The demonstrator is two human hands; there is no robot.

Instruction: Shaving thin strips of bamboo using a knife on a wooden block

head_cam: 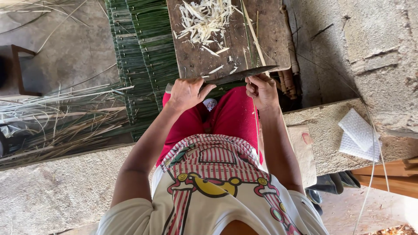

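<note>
The left hand (pixel 186 92) grips the long knife (pixel 235 76) by its handle over the lap while the right hand (pixel 261 90) pinches a thin bamboo strip (pixel 257 126) against the blade; shaving evenly probably wants a steady, shallow blade angle.

One knife (pixel 235 76); two white pads (pixel 358 135), seemingly

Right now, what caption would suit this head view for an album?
Seated person's left hand holds a long knife while the right hand draws a thin strip against it over a wooden board.
</note>
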